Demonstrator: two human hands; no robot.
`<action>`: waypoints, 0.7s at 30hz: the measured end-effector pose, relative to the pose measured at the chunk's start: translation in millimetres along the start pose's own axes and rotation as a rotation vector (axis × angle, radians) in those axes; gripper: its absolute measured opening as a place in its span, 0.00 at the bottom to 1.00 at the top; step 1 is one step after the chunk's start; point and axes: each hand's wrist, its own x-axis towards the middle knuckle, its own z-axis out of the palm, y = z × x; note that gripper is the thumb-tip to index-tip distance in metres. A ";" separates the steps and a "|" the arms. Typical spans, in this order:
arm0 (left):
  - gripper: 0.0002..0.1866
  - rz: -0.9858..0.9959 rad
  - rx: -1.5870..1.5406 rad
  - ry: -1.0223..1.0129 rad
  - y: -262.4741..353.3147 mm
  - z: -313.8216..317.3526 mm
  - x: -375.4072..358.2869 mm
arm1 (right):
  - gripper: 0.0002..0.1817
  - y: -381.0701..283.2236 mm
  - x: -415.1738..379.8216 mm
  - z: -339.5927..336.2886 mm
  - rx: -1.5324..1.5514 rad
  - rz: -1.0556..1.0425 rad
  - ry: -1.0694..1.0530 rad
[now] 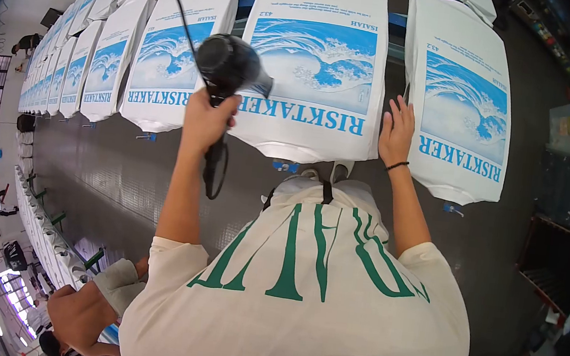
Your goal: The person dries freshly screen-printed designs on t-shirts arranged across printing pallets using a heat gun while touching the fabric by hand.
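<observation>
My left hand [206, 121] grips the handle of a black hair dryer [231, 65], whose nozzle points right over a white T-shirt [305, 125]. That T-shirt is stretched flat on a board and carries a blue wave print with the word RISKTAKER. My right hand [397, 133] lies along the shirt's right edge with its fingers stretched out. It is beside the gap to another printed T-shirt [458, 166] on the right. The dryer's cord [178, 4] runs up and away to the top of the view.
A long row of boards with the same printed shirts [105, 77] curves off to the left. Behind me on the left, a person [83, 313] bends near another row [46, 235]. Dark crates [550, 254] and a clear bin [566, 129] stand at the right.
</observation>
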 end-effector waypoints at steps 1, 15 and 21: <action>0.11 0.008 -0.021 0.017 -9.7 -17.8 6.6 | 0.18 -1.4 -8.8 -0.1 -0.019 0.012 0.001; 0.09 0.031 -0.007 -0.058 -11.9 -69.8 33.2 | 0.20 -37.2 -75.8 0.3 -0.103 0.074 -0.036; 0.11 -0.069 -0.002 -0.017 -33.7 -91.0 -16.3 | 0.25 -29.5 -86.7 21.9 -0.141 0.088 -0.084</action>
